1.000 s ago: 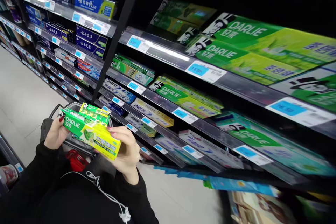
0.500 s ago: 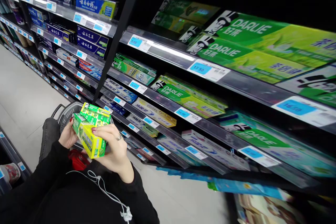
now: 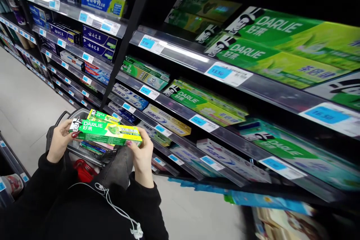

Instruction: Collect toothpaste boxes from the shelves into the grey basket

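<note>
In the frame's lower left, the left hand (image 3: 59,139) and right hand (image 3: 143,154) grip, facing each other, forearms (image 3: 149,200) raised.

1. Shot from the wearer's own head, the view faces forward and down past a black long-sleeved top (image 3: 62,210).
2. At near range, lower left of frame: left hand (image 3: 59,140) and right hand (image 3: 143,153) around a green-and-yellow cardboard box (image 3: 98,129).
3. Dark shelving with glossy edges (image 3: 180,53) slants across, closest at right, receding upper left.
</note>
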Available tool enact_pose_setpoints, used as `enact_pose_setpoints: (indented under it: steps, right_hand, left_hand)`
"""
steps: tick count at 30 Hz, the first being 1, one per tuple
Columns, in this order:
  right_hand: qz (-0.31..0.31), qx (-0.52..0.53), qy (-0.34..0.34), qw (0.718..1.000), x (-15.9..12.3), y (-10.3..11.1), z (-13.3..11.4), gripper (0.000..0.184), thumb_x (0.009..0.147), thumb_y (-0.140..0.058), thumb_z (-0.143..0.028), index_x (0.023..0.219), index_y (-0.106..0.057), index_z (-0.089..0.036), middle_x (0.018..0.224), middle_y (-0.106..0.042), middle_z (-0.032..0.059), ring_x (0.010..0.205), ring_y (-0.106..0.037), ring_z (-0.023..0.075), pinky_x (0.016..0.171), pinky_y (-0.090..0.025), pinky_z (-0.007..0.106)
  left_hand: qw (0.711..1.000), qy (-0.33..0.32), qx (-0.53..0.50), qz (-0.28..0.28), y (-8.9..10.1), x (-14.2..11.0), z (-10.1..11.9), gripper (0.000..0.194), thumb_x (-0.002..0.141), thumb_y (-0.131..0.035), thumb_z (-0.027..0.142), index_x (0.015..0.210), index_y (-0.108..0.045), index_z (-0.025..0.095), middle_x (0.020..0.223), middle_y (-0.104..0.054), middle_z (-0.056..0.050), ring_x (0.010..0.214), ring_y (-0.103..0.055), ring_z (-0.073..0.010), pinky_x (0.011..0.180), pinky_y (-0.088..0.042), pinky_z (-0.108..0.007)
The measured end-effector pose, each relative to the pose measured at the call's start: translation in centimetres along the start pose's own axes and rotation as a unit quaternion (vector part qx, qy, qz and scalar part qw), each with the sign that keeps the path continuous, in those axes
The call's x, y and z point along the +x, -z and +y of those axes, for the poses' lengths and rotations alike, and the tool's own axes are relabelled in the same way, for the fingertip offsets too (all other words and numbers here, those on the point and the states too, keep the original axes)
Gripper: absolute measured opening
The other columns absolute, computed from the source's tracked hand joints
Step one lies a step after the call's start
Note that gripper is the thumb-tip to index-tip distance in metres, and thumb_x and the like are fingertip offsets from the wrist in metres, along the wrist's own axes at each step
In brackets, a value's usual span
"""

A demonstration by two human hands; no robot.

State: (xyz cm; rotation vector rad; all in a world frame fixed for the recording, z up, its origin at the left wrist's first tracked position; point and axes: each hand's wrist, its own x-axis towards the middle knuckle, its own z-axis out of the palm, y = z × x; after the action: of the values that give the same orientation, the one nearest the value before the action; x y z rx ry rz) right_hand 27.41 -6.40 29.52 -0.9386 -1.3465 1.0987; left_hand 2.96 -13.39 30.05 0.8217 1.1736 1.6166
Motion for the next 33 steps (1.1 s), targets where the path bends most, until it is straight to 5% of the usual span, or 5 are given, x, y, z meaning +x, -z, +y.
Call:
enact_pose_setpoints:
  steps: [9,17,21,27,33]
  right_hand:
    - [-0.027,0.068,-0.181,0.981,-0.2,-0.2,0.7,0.045,0.069,-0.074,-0.057,0.089,-0.058,-0.019,0.074,-0.068,0.0018,0.054,-0.064,0.0182,0.047,-0.055,0.032]
    - [-0.107,0.001,-0.098,0.989,-0.6,2.0,2.4,0.042,0.069,-0.078,-0.046,0.099,-0.061,-0.021,0.096,-0.071,0.0040,0.087,-0.069,0.0215,0.074,-0.059,0.034]
    - [-0.135,-0.002,-0.151,0.979,-1.4,3.1,7.2,0.052,0.060,-0.085,-0.039,0.103,-0.061,-0.020,0.099,-0.070,0.0051,0.092,-0.069,0.0224,0.083,-0.058,0.039]
    - [-0.056,-0.018,-0.207,0.977,-2.1,2.1,17.0,0.062,0.052,-0.086,-0.041,0.104,-0.063,-0.016,0.113,-0.058,0.0093,0.101,-0.067,0.0259,0.088,-0.057,0.041]
    - [-0.017,-0.166,-0.181,0.969,-0.4,1.4,22.3,0.056,0.060,-0.081,-0.039,0.109,-0.068,-0.015,0.109,-0.060,0.0113,0.101,-0.063,0.0276,0.088,-0.054,0.042]
  left_hand:
    - [0.993,0.073,0.090,0.027,-0.4,0.7,-0.5,0.046,0.065,-0.079,0.053,0.080,-0.070,0.010,0.072,-0.070,-0.007,0.059,-0.066,-0.0201,0.051,-0.060,-0.030]
    - [0.994,0.026,0.110,0.003,0.7,1.5,-1.1,0.046,0.056,-0.087,0.037,0.094,-0.074,0.013,0.092,-0.075,-0.011,0.086,-0.070,-0.0255,0.074,-0.060,-0.031]
    - [0.980,0.103,0.159,-0.059,2.6,2.8,-4.5,0.066,0.055,-0.088,0.034,0.115,-0.069,0.012,0.109,-0.072,-0.014,0.105,-0.066,-0.0317,0.092,-0.055,-0.043]
    - [0.955,0.162,0.232,-0.085,4.6,6.5,-13.1,0.089,0.054,-0.085,0.042,0.130,-0.057,0.006,0.122,-0.067,-0.016,0.109,-0.065,-0.0313,0.096,-0.052,-0.043]
    - [0.926,0.165,0.335,-0.058,4.0,10.1,-16.8,0.074,0.067,-0.080,0.032,0.133,-0.056,0.007,0.114,-0.071,-0.013,0.106,-0.066,-0.0295,0.089,-0.055,-0.036]
